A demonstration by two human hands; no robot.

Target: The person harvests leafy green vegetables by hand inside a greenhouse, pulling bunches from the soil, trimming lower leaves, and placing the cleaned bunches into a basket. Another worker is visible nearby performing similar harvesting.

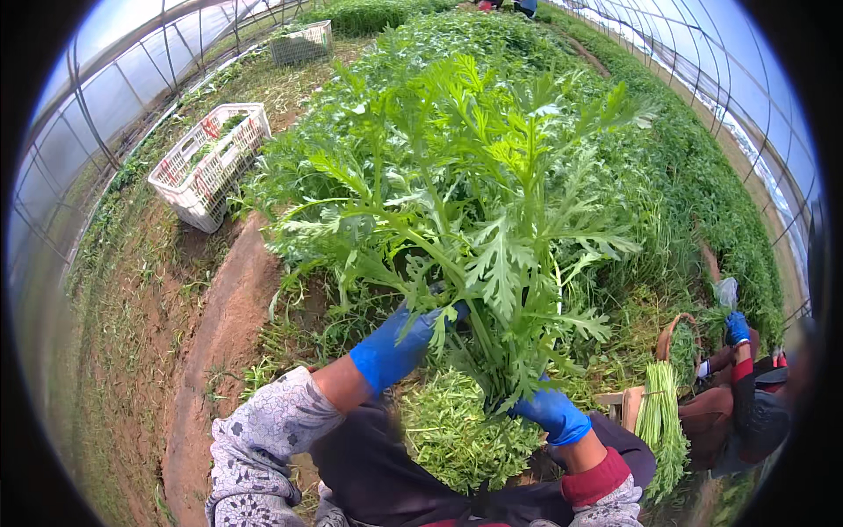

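A big fanned-out bunch of crown daisy greens [504, 263], with deeply cut leaves, stands upright before me. My right hand [553, 414], in a blue glove, grips it low around the gathered stems. Also gloved in blue, my left hand [402, 339] touches the bunch's left side higher up. Leaves and stems hide its fingertips, so its grip does not show. Below, between my knees, lies a heap of loose cut greens [467, 428].
Dense standing greens [421, 125] fill the bed ahead. Left are a white plastic crate [217, 168] holding some greens and another crate [301, 45]. At right, a tied bundle of greens [658, 415] lies near a basket [666, 336] and a seated co-worker [757, 415].
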